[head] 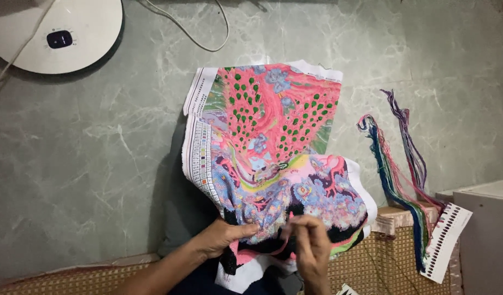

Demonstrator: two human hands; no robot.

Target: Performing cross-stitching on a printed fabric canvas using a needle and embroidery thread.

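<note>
A large cross-stitch cloth [268,142] printed in pink, green, blue and black lies draped over my lap and the green marble floor. My left hand [221,237] pinches the cloth's lower edge, thumb on top. My right hand [311,240] is closed with fingertips together just above the cloth near its black part, holding what looks like a pink thread; a needle is too small to make out.
A bundle of coloured threads [399,175] hangs on a punched card [445,240] at the right, over a woven mat [388,257]. A white box [489,229] stands at far right. A round white device [54,33] with a cable [202,38] sits at top left.
</note>
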